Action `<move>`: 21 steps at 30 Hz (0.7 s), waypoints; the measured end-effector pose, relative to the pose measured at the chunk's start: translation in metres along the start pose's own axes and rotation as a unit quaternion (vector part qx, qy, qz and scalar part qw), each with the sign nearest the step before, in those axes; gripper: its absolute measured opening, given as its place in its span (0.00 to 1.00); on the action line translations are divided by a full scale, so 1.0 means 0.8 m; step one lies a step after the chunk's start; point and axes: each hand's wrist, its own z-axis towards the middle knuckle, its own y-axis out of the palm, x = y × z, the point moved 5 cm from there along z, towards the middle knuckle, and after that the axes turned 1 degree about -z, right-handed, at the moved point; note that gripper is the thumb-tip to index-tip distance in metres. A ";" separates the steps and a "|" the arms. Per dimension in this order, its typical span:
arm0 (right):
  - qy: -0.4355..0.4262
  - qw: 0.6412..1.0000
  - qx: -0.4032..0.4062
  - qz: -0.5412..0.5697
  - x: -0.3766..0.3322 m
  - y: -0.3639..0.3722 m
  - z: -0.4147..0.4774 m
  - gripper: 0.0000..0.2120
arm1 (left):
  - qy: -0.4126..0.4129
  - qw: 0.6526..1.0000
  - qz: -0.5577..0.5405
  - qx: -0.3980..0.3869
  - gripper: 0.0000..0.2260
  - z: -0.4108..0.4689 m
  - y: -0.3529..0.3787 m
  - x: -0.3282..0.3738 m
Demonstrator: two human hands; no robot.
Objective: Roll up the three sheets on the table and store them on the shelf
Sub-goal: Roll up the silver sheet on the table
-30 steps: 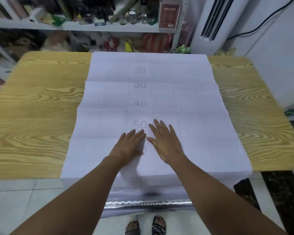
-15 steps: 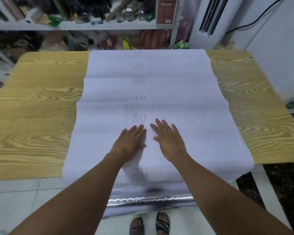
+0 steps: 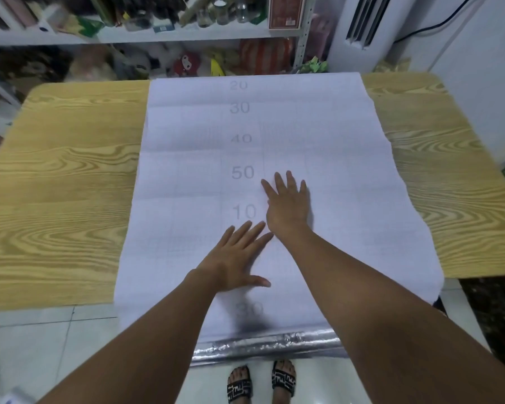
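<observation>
Left hand (image 3: 236,258) has drawn back behind right hand (image 3: 287,202), both spread flat on the sheet (image 3: 187,170); rolling not begun.

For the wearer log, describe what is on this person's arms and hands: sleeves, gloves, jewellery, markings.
The left hand and right hand are bare: no gloves, rings, watch or bracelet visible. The left forearm and right forearm are uncovered to the frame edge; no sleeve or marking shows.
</observation>
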 end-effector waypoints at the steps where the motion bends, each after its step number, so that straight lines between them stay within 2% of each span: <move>1: -0.004 1.000 0.010 0.009 -0.001 -0.001 -0.001 0.28 | -0.004 1.000 0.006 -0.002 0.44 0.002 0.001 -0.002; 6: -0.059 0.990 0.076 0.103 0.009 -0.006 -0.020 0.26 | -0.044 0.998 0.023 0.041 0.37 0.017 -0.024 -0.017; 10: -0.131 0.970 0.095 0.181 0.015 -0.003 -0.042 0.22 | -0.088 0.995 0.042 0.015 0.32 0.022 -0.031 -0.032; 14: -0.164 0.965 0.110 0.175 0.013 0.002 -0.062 0.19 | -0.132 0.990 0.035 0.029 0.30 0.033 -0.038 -0.036; 18: -0.161 0.962 0.163 0.150 0.006 0.000 -0.074 0.14 | -0.167 0.980 0.051 0.094 0.27 0.041 -0.044 -0.038; 21: -0.168 0.963 0.155 0.139 0.003 0.004 -0.077 0.15 | -0.188 0.972 0.026 0.138 0.27 0.037 -0.046 -0.035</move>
